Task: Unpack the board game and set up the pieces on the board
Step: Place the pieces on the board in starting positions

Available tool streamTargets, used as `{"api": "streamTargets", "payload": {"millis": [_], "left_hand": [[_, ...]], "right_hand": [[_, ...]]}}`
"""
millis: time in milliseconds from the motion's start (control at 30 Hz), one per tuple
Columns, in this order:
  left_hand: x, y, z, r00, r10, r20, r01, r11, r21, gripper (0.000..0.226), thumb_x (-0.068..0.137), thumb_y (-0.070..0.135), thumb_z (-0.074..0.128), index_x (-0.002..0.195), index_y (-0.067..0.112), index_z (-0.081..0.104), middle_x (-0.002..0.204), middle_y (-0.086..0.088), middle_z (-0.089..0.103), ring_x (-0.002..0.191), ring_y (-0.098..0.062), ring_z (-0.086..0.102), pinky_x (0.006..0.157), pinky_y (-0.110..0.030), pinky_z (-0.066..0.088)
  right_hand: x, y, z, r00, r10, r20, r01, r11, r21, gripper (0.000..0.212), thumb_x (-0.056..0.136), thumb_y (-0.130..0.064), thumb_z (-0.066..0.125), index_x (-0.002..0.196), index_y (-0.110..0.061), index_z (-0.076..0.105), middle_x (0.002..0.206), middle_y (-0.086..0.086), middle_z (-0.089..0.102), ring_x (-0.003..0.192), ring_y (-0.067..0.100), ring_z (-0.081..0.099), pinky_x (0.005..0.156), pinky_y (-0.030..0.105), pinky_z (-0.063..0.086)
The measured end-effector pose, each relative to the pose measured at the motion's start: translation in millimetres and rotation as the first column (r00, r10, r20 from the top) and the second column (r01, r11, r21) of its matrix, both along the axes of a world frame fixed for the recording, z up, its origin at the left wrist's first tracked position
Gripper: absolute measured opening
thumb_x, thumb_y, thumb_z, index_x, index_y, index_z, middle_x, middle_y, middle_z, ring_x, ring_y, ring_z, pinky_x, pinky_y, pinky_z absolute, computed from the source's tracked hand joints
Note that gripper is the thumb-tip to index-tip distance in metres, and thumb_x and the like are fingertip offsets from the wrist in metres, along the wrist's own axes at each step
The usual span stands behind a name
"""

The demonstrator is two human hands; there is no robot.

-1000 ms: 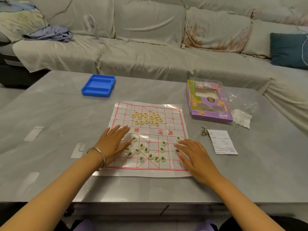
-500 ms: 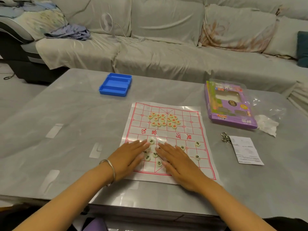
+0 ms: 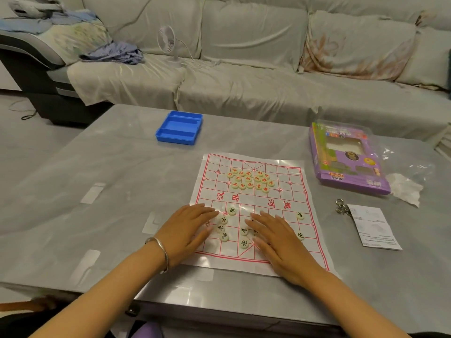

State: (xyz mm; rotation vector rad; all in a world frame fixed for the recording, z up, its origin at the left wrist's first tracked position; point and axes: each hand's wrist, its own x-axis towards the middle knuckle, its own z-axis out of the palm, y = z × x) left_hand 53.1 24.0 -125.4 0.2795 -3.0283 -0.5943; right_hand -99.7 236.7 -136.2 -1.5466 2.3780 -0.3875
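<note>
Left hand [image 3: 189, 228], right hand [image 3: 277, 236]: flat, fingers spread, gripping nothing; slide black pieces [image 3: 223, 220] gently onto board [image 3: 292, 191] intersections.

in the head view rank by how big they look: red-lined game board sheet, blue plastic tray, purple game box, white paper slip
1. red-lined game board sheet
2. purple game box
3. blue plastic tray and white paper slip: look alike, and the tray lies farther off, so unranked

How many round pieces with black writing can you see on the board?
8 pieces show clearly: four by the left hand, two between the hands, two beyond the right hand. More may hide under the hands.
</note>
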Motion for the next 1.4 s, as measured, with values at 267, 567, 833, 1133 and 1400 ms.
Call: {"api": "streamTargets", "payload": {"millis": [267,567,833,1133,1400], "left_hand": [[9.8,25.7,-11.4,0.97,-0.125,0.209,0.159,0.975,-0.154,0.07,0.07,0.069,-0.012,0.136,0.047,-0.009,0.145,0.02,-0.019,0.133,-0.01,-0.028,0.097,-0.031,-0.033],[5.8,7.4,-0.4,0.999,0.002,0.052,0.001,0.997,-0.073,0.09,0.071,0.077,-0.013,0.145,0.034,0.014,0.154,0.012,0.015,0.143,-0.012,0.011,0.111,-0.025,-0.001],[6.4,-4.4,14.5,0.968,0.247,0.051,-0.25,0.966,0.057,0.055,0.084,0.042,0.06,0.134,0.03,0.04,0.125,0.007,0.053,0.111,-0.012,0.049,0.097,-0.028,0.042],[5.5,-2.5,3.2,0.955,0.276,0.109,-0.284,0.957,0.065,0.046,0.083,0.04,0.064,0.126,0.03,0.051,0.114,0.008,0.06,0.1,-0.011,0.052,0.095,-0.026,0.045],[-10.4,2.8,1.6,0.959,0.28,0.052,-0.283,0.955,0.089,0.032,0.084,0.039,0.062,0.114,0.027,0.062,0.111,0.004,0.062,0.098,-0.012,0.053,0.093,-0.028,0.047]], "right_hand": [[14.0,12.7,-1.8,0.995,0.102,-0.004,-0.102,0.993,0.054,0.043,0.091,-0.058,0.01,0.134,-0.061,0.012,0.146,-0.034,-0.016,0.134,-0.011,-0.024,0.109,0.017,-0.02],[-10.3,37.0,5.5,0.981,-0.161,0.107,0.175,0.974,-0.145,0.064,0.078,-0.078,0.007,0.135,-0.054,0.021,0.148,-0.033,0.009,0.139,-0.009,-0.001,0.116,0.024,0.001],[-18.6,48.9,5.6,0.984,-0.165,0.063,0.173,0.971,-0.166,0.048,0.083,-0.071,0.013,0.128,-0.058,0.024,0.143,-0.035,0.014,0.133,-0.016,0.003,0.106,0.009,-0.001],[-18.8,50.3,-1.7,0.977,-0.175,0.119,0.197,0.956,-0.216,0.053,0.079,-0.078,0.009,0.125,-0.058,0.027,0.14,-0.029,0.026,0.133,-0.009,0.017,0.106,0.015,0.01],[-19.3,47.7,-3.2,0.962,-0.211,0.175,0.243,0.951,-0.192,0.049,0.083,-0.068,0.014,0.127,-0.055,0.031,0.141,-0.029,0.028,0.135,-0.007,0.018,0.112,0.022,0.013]]}}
